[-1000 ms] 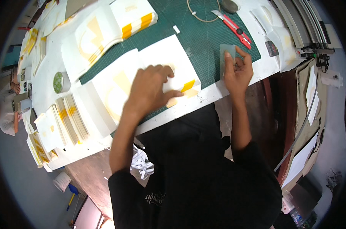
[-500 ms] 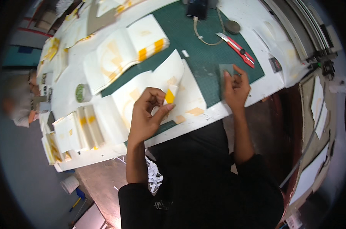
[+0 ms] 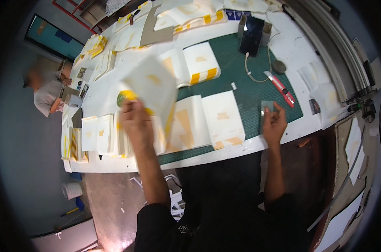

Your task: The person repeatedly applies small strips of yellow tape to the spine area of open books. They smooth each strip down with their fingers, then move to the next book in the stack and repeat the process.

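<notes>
My left hand (image 3: 136,124) pinches the lower edge of a white sheet (image 3: 150,82) with a yellow border. The raised sheet is blurred and hides part of the tabletop. My right hand (image 3: 275,126) keeps a small, thin grey rectangular piece (image 3: 266,107) between thumb and fingers, over the right part of the green cutting mat (image 3: 251,90). Between my hands an open white folded sheet (image 3: 224,110) with pale orange patches lies on the mat. Beyond it is a thick white booklet-like stack (image 3: 201,59) with yellow stripes on its edge.
A red utility knife (image 3: 281,90) lies on the mat near a round grey object (image 3: 278,66) and a phone (image 3: 251,35) with a cable. More white folded stacks (image 3: 97,133) sit at the left. A person (image 3: 47,90) works at the table's far left. A long metal rail (image 3: 325,46) borders the right.
My left hand has lifted the yellow-edged sheet up and to the left, off the open sheet beneath. My right hand still holds the grey piece. The whole view has shifted.
</notes>
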`<action>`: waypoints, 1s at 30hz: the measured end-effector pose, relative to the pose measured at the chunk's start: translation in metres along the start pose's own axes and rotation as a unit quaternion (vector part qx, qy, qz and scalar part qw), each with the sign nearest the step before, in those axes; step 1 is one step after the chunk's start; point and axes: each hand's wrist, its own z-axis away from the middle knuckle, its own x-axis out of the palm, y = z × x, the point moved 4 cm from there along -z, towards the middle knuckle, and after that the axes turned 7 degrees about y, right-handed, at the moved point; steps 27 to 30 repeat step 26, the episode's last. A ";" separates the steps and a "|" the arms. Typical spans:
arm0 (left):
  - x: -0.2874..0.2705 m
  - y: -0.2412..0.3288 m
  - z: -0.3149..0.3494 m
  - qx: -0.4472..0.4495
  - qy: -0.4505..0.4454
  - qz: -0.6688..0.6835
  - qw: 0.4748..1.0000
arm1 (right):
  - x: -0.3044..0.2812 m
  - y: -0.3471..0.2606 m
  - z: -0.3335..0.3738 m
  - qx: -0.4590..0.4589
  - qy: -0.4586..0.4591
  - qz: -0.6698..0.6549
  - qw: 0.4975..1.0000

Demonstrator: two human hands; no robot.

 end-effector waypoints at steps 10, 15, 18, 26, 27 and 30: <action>0.167 0.054 -0.096 0.473 -0.152 -0.352 0.794 | -0.014 0.003 -0.006 -0.012 0.010 0.054 0.998; 0.150 -0.103 -0.134 0.320 -0.306 -0.522 0.729 | -0.001 -0.005 0.000 0.010 -0.011 0.015 1.000; 0.101 -0.189 -0.124 0.257 -0.359 -0.590 0.675 | 0.004 -0.012 0.003 0.030 -0.037 0.006 0.999; 0.115 -0.166 -0.054 0.121 -0.438 -0.591 0.666 | -0.007 -0.008 -0.002 0.017 -0.088 0.041 0.995; 0.115 -0.166 -0.054 0.121 -0.438 -0.591 0.666 | -0.007 -0.008 -0.002 0.017 -0.088 0.041 0.995; 0.115 -0.166 -0.054 0.121 -0.438 -0.591 0.666 | -0.007 -0.008 -0.002 0.017 -0.088 0.041 0.995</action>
